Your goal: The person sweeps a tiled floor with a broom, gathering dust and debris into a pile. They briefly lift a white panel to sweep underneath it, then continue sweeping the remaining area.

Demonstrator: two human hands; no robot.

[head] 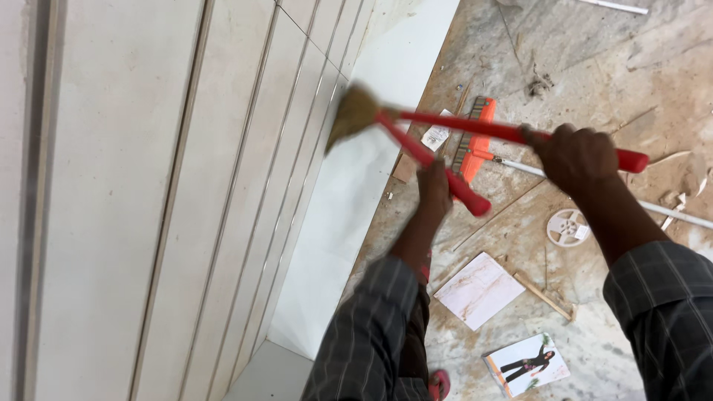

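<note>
My left hand [434,189] is closed around a short red handle [412,145]. My right hand [575,156] grips a longer red handle [460,126] that runs across to the right. Both handles meet at a blurred straw-coloured broom head [355,111], which is up against the white tiled wall [245,186] above a white ledge [371,171]. I cannot tell whether this is one broom or two. Both arms wear dark striped sleeves.
An orange floor brush [475,137] on a white pole [668,212] lies on the dusty floor behind the handles. Nearby lie a white round disc [568,226], a marble tile piece [479,289], a wood strip [546,297], a printed picture [527,364] and a red slipper [440,385].
</note>
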